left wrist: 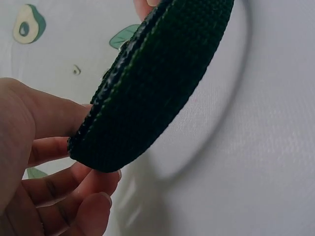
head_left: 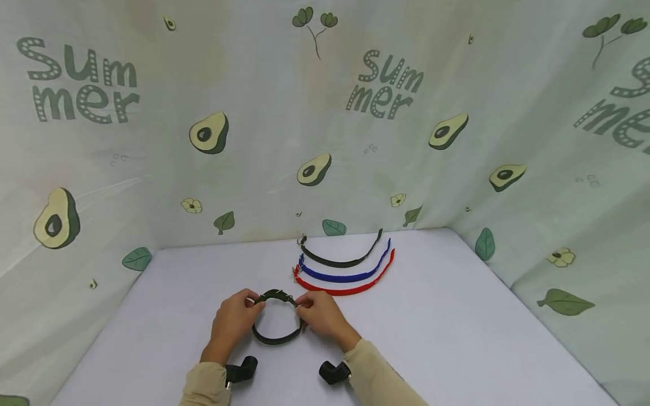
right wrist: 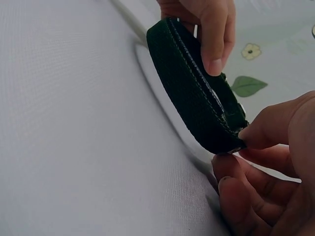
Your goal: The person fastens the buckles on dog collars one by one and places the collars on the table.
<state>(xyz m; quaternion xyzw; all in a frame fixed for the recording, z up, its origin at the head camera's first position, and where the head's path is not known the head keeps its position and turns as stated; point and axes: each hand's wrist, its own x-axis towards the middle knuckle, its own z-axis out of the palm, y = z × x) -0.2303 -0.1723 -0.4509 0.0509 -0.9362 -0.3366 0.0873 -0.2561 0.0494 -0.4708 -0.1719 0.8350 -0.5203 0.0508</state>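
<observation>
A dark green woven pet collar (head_left: 276, 341), closed into a ring, is held up between both hands over the white table. My left hand (head_left: 235, 320) pinches its left side between thumb and fingers. On the other side, my right hand (head_left: 325, 317) pinches the band close to the metal buckle at the top of the ring. In the left wrist view the wide fabric of the collar (left wrist: 162, 88) fills the middle, throwing a curved shadow beneath it. The right wrist view shows both hands on the collar (right wrist: 184, 93), with stitching along its inner edge.
Behind the hands, three collars lie spread in curves on the white table (head_left: 457, 338): a dark green one (head_left: 335, 263), a blue one (head_left: 345, 278) and a red one (head_left: 350, 292). A printed cloth (head_left: 264, 186) with avocados hangs around the back and sides.
</observation>
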